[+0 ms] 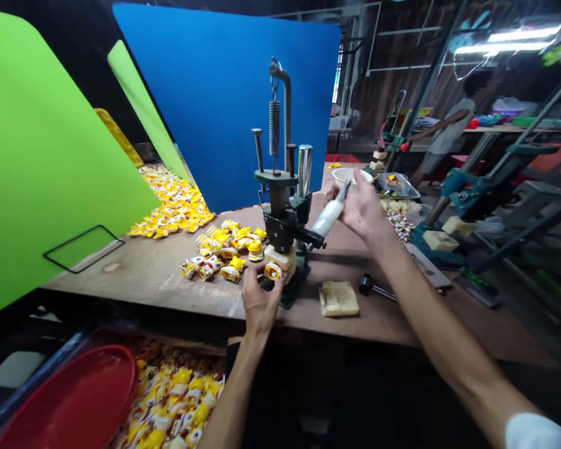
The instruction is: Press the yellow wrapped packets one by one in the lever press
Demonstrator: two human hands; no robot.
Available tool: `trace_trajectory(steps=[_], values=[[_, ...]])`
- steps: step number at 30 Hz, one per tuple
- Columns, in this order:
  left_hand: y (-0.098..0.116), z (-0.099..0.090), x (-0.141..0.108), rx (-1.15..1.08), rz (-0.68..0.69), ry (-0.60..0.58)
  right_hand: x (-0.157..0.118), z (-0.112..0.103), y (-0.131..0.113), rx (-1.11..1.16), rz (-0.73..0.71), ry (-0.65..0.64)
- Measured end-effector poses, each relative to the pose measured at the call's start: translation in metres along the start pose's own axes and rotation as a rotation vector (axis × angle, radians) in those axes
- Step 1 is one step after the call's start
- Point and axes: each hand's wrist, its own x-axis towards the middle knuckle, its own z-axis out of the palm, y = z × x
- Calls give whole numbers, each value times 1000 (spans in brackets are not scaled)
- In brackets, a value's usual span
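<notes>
A green and black hand press [280, 221] with a tall spring stands on the bench. At its base my left hand [260, 296] pinches a small yellow, white and red piece [273, 270] against a cream block [283, 255]. To the right, my right hand [361, 202] is raised beside the press's white-wrapped lever [328, 218]; blur hides whether its fingers close on the lever. Several yellow and white pieces [231, 243] lie in a pile left of the press. A second cream block [339, 299] rests near the front edge.
A black-headed tool [367, 285] lies right of the loose block. A white bowl [353, 176] and a tray [399, 186] sit behind. Blue [234, 112] and green [51, 156] panels rise at back and left. Below is a red basin [75, 399]. A person [451, 131] stands far right.
</notes>
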Motion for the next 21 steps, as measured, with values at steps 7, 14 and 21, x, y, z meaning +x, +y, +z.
trace_trajectory(steps=[7, 14, 21], values=[[-7, -77, 27, 137, -40, 86, -86, 1, 153, 324, 107, -223], [-50, -145, 45, -64, -347, 37, -151, 111, 61, 177, -418, -651], [-70, -202, 96, 320, -398, 16, -21, 249, -29, -583, -194, -329]])
